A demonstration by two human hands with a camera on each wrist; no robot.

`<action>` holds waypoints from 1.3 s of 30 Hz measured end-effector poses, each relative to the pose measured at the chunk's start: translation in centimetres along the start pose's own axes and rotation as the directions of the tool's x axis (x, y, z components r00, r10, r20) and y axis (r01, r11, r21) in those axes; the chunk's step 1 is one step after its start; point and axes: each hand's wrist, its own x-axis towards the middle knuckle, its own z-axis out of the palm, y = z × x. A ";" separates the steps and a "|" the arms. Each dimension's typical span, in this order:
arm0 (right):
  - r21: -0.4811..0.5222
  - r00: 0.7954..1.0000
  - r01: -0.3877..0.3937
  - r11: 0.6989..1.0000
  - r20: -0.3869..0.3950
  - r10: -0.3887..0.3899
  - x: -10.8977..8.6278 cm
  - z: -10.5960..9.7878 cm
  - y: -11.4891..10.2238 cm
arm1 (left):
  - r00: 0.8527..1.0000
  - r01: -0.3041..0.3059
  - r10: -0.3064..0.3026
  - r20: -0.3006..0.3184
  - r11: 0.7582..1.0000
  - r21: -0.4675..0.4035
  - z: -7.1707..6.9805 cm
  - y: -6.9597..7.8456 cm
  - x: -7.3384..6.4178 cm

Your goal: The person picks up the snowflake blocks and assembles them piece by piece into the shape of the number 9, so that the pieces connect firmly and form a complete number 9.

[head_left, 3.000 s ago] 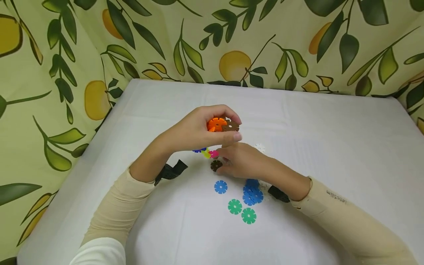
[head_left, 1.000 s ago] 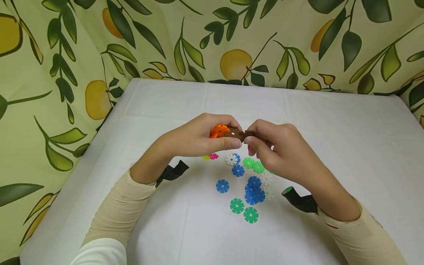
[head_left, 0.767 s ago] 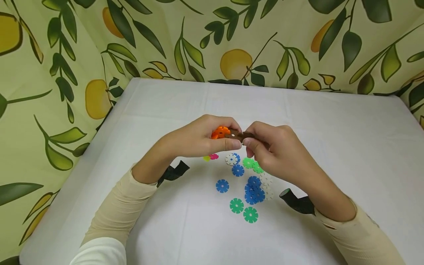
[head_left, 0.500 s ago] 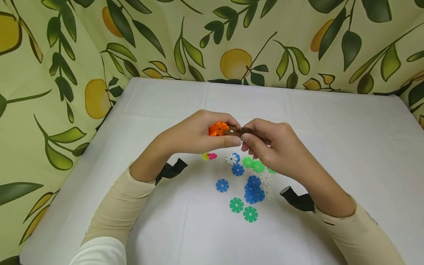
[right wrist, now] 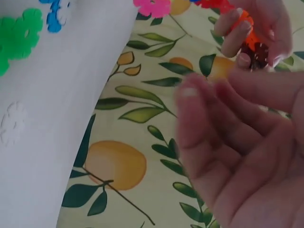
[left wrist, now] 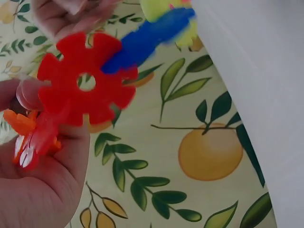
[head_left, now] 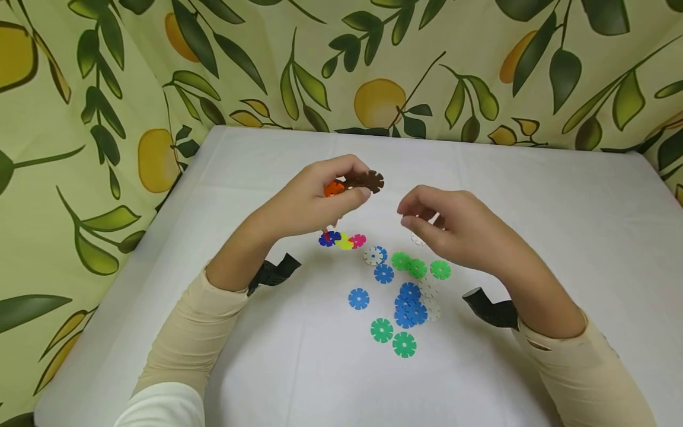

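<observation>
My left hand (head_left: 299, 201) grips a chain of slotted-together plastic notched discs in the air over the table. A brown disc (head_left: 373, 181) pokes out past the fingertips, and an orange disc (head_left: 334, 188) shows inside the grasp. Lower along the chain, a red disc (left wrist: 66, 95) fills much of the left wrist view, slotted to a blue disc (left wrist: 152, 40). A yellow disc (head_left: 345, 241) and a pink disc (head_left: 358, 241) end it. To the right, my right hand (head_left: 459, 228) is apart from the chain, fingers loosely bent, nothing held in the right wrist view.
Loose discs lie on the white table (head_left: 267, 367): bright green discs (head_left: 416, 268), overlapping blue discs (head_left: 409, 308), a lone blue disc (head_left: 358, 299), darker green discs (head_left: 404, 344) and white discs (head_left: 372, 256). A leaf-patterned cloth (head_left: 320, 65) hangs behind.
The right hand picked up a brown disc from the table and brought it to the chain. It has now let go and drawn right, while the left hand has lifted and tilted the chain.
</observation>
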 end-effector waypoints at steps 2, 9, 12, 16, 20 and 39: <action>-0.063 0.989 -0.063 0.996 0.131 0.071 0.1 0.0 0.4 | 0.999 0.026 -0.028 -0.033 0.998 -0.052 -0.2 0.1 0.0; -0.355 0.829 -0.177 0.918 0.450 0.334 0.6 1.5 2.1 | 0.994 0.024 -0.039 -0.103 0.989 -0.147 -0.3 0.1 0.0; -0.356 0.830 -0.161 0.920 0.456 0.322 1.0 2.6 2.8 | 0.994 0.005 -0.024 -0.104 0.984 -0.178 -0.2 0.0 0.1; -0.360 0.867 -0.130 0.924 0.412 0.282 1.6 4.0 3.3 | 0.994 -0.008 -0.017 -0.104 0.973 -0.231 -0.2 0.0 0.2; -0.329 0.878 -0.134 0.935 0.399 0.266 1.8 4.7 3.5 | 0.994 -0.012 -0.015 -0.104 0.966 -0.257 -0.1 0.2 0.2; 0.030 0.969 -0.111 0.993 0.225 0.101 1.5 2.4 1.9 | 0.994 0.016 -0.045 -0.102 0.962 -0.271 0.3 -0.1 0.3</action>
